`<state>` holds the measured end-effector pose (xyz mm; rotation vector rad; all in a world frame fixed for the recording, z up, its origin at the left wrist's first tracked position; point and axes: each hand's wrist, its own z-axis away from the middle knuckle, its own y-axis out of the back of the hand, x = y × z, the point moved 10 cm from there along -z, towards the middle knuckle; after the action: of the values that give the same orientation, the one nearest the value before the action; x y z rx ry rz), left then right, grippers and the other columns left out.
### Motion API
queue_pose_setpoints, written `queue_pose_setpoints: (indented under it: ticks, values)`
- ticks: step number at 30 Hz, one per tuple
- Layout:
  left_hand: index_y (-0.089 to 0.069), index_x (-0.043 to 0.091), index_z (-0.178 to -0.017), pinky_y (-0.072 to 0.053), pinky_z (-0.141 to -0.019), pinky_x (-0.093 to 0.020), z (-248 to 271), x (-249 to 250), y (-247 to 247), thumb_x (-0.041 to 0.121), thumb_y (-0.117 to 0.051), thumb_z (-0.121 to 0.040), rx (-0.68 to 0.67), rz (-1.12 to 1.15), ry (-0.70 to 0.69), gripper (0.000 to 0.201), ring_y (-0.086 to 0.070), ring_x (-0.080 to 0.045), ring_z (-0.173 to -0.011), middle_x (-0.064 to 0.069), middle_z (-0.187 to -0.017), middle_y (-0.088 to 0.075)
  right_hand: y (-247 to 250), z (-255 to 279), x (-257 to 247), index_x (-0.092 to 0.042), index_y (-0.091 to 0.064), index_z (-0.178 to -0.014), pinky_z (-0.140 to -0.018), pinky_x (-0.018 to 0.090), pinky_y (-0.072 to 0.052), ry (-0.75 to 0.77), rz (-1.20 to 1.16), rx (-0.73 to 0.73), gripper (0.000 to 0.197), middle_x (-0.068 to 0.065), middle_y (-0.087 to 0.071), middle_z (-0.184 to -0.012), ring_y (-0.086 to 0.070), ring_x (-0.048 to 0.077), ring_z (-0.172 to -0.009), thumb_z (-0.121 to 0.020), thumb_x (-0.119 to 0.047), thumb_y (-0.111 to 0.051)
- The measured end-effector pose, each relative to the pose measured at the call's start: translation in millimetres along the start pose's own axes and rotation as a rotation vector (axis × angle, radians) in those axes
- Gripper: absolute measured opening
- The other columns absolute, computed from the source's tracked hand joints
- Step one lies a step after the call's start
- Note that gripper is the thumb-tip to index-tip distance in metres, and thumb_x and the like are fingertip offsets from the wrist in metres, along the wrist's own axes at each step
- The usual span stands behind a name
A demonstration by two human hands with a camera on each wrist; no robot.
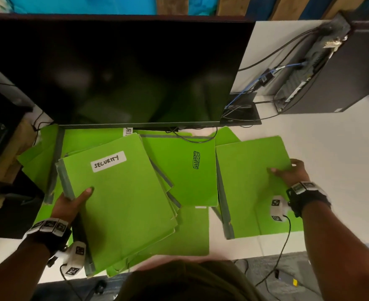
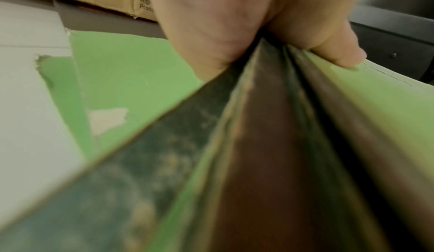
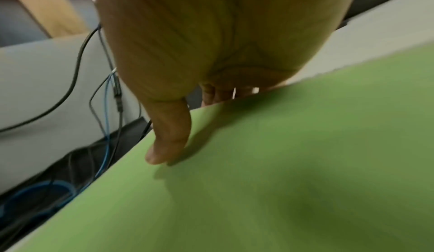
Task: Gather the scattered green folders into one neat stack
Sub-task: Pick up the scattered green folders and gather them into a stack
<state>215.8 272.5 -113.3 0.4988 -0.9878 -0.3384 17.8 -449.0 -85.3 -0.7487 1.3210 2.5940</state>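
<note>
Left hand [image 1: 70, 203] of mine grips the SECURITY-labelled bundle [image 1: 122, 205] by its spine, right hand [image 1: 292, 173] pinching a loose folder [image 1: 253, 183] to add on top.

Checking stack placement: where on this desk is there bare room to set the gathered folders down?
Bare white desk lies right of the folder held by the right hand, in front of the computer tower. A narrow strip shows at the near edge between the folders. Crowded: under the monitor folders overlap, around the SECURITY bundle gripped by the left hand.
</note>
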Motion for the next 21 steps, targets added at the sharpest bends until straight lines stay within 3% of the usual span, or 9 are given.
queue_pose_setpoints:
  ticks: [3, 7, 9, 11, 13, 16, 19, 21]
  values:
    - [-0.060, -0.002, -0.105, -0.048, -0.080, -0.047, -3, -5, 2, 0.044, -0.077, -0.074, 0.009, -0.024, 0.013, 0.058, -0.058, -0.033, -0.086, -0.021, -0.098, -0.063, -23, -12, -21, -0.011, -0.043, -0.135, -0.097, 0.042, -0.047, 0.084, 0.144, -0.128, 0.098, 0.018, -0.060, -0.127, -0.059, 0.033, -0.114, -0.054, -0.045, -0.087]
    - [-0.060, -0.003, -0.106, -0.048, -0.081, -0.045, -1, -6, 3, 0.044, -0.079, -0.072, 0.028, -0.042, 0.031, 0.061, -0.059, -0.033, -0.088, -0.020, -0.098, -0.064, -41, -13, -47, -0.012, -0.035, -0.139, -0.098, 0.043, -0.042, 0.162, 0.242, -0.100, 0.090, 0.018, -0.051, -0.134, -0.051, 0.037, -0.122, -0.067, -0.027, -0.085]
    - [-0.060, -0.003, -0.107, -0.048, -0.080, -0.043, 1, -6, 3, 0.041, -0.077, -0.075, 0.030, -0.050, 0.036, 0.058, -0.061, -0.037, -0.093, -0.018, -0.097, -0.062, -49, -13, -56, -0.011, -0.032, -0.139, -0.100, 0.045, -0.043, 0.173, 0.253, -0.103, 0.091, 0.018, -0.049, -0.136, -0.049, 0.037, -0.123, -0.067, -0.031, -0.084]
    - [-0.060, -0.002, -0.105, -0.048, -0.080, -0.044, 1, -5, 2, 0.049, -0.079, -0.069, 0.027, -0.041, 0.035, 0.065, -0.062, -0.037, -0.093, -0.015, -0.095, -0.062, -51, -14, -60, -0.011, -0.032, -0.138, -0.099, 0.045, -0.044, 0.152, 0.272, -0.105, 0.092, 0.017, -0.048, -0.135, -0.050, 0.037, -0.122, -0.066, -0.037, -0.084]
    - [-0.059, -0.002, -0.105, -0.048, -0.079, -0.044, 1, -6, 2, 0.056, -0.078, -0.064, 0.026, -0.062, 0.043, 0.073, -0.059, -0.033, -0.087, -0.016, -0.094, -0.061, -50, -16, -58, -0.012, -0.034, -0.137, -0.098, 0.044, -0.044, 0.121, 0.296, -0.114, 0.091, 0.017, -0.050, -0.135, -0.050, 0.037, -0.122, -0.066, -0.040, -0.083]
    - [-0.057, -0.004, -0.109, -0.048, -0.078, -0.043, 2, -5, 3, 0.045, -0.076, -0.074, 0.034, -0.093, 0.055, 0.063, -0.057, -0.033, -0.087, -0.018, -0.097, -0.060, -47, -17, -49, -0.017, -0.038, -0.139, -0.101, 0.045, -0.043, 0.062, 0.287, -0.152, 0.092, 0.014, -0.050, -0.138, -0.049, 0.037, -0.124, -0.064, -0.042, -0.084]
    - [-0.057, 0.000, -0.106, -0.047, -0.079, -0.043, 5, -2, 2, 0.046, -0.077, -0.072, 0.020, -0.091, 0.049, 0.061, -0.059, -0.037, -0.093, -0.017, -0.097, -0.059, -47, -12, -41, -0.019, -0.045, -0.136, -0.099, 0.047, -0.045, 0.045, 0.220, -0.177, 0.084, 0.012, -0.054, -0.135, -0.053, 0.036, -0.120, -0.065, -0.035, -0.085]
    - [-0.057, 0.001, -0.102, -0.046, -0.077, -0.042, 5, 0, 1, 0.053, -0.078, -0.065, 0.017, -0.095, 0.045, 0.066, -0.057, -0.033, -0.087, -0.015, -0.093, -0.057, -48, -4, -38, -0.017, -0.048, -0.134, -0.097, 0.045, -0.046, 0.051, 0.175, -0.190, 0.076, 0.013, -0.056, -0.132, -0.055, 0.035, -0.118, -0.068, -0.028, -0.085]
